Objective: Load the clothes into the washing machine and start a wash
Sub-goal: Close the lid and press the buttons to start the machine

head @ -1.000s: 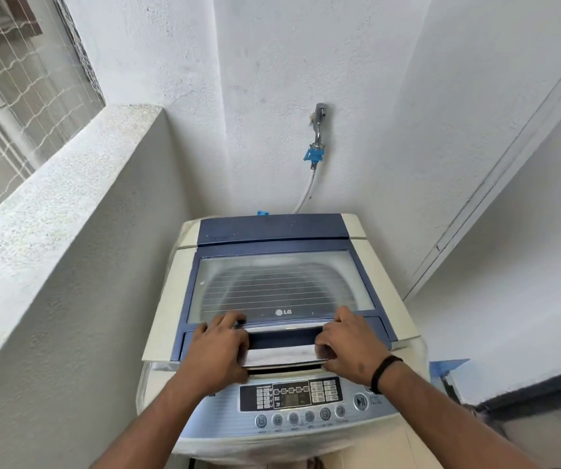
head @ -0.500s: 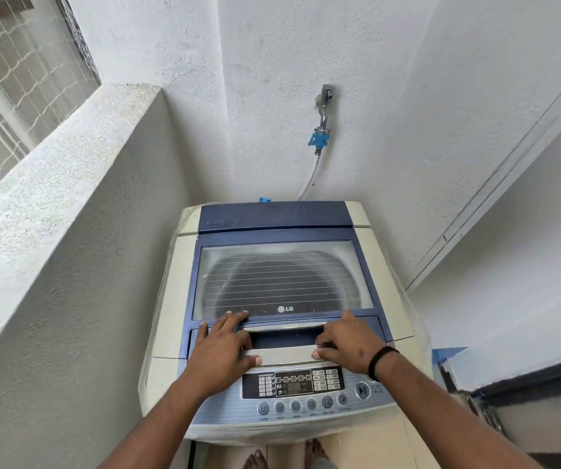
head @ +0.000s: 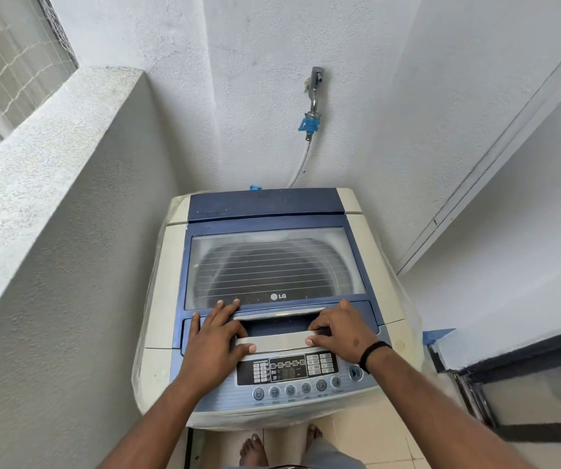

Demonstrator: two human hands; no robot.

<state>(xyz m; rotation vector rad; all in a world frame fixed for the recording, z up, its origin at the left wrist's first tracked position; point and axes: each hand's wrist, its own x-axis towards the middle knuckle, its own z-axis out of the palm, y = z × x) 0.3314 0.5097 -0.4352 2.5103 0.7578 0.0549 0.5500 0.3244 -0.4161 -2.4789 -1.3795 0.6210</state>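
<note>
You've got both hands on the front of the lid [head: 274, 265] of the washing machine [head: 170, 286], which sits closed & flat in a corner btwn the parapet wall [head: 69, 184] and the back wall. Your left hand [head: 216, 340] lies spread, fingers flat on the lid's front frame, thumb on the grey handle bar [head: 277, 343]. Your right hand [head: 341, 333] is curled, fingertips tucked into the handle recess, thumb on the same bar; neither is closed round anything you could lift away. No clothes in view; through the tinted window the tub looks dark, can't tell if it's loaded.

Risks from here, as I judge them:
- Lift w/ only the right fingers hooked and the lid may twist or slip back onto your fingers.
- Left palm sits just above the control panel [head: 287, 368]; lean on it and you could press a button early.
- Lid probably folds toward the back wall; swing it hard and it could knock the inlet hose [head: 301, 167] under the tap [head: 314, 84].
- Your bare feet [head: 253, 448] are right at the machine's base, so watch for drips or dropped items.

Readable: "LG" logo on the lid below the window. Small print on the dark blue rear panel and the button labels is too small to read. Play/pause symbol on the round button [head: 355, 373] at the panel's right.
</note>
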